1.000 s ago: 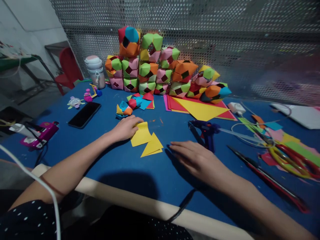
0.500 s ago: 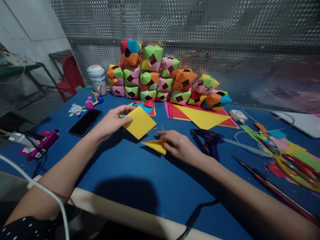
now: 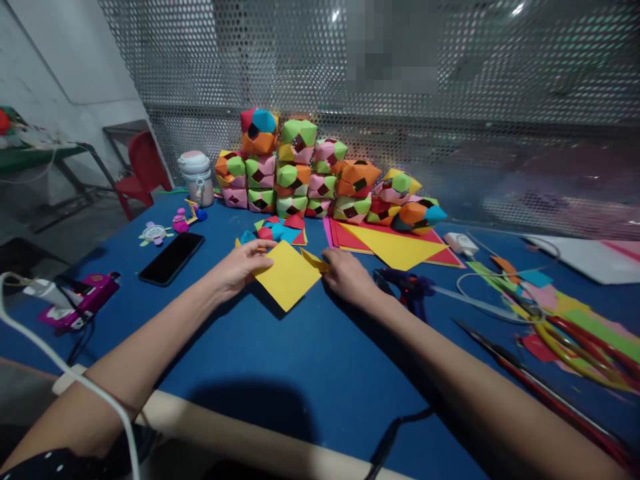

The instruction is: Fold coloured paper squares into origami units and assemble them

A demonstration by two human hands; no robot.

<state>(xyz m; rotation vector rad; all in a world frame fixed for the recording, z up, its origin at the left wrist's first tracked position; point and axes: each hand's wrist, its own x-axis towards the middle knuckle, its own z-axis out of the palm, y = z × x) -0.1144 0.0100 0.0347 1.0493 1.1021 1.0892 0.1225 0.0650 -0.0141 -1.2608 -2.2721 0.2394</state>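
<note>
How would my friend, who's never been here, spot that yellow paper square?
On the blue table, find the stacked, colourful paper shapes. Come nearer, to the left hand: it holds the yellow paper square. It looks like a diamond, unlike the narrow yellow piece at the right hand and the big yellow triangle beyond.

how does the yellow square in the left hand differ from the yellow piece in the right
The yellow square turns a broad face to the camera; the yellow piece shows only as a narrow sliver. The left hand holds the square, the right hand the piece. Both look like plain paper of a similar yellow.
</note>
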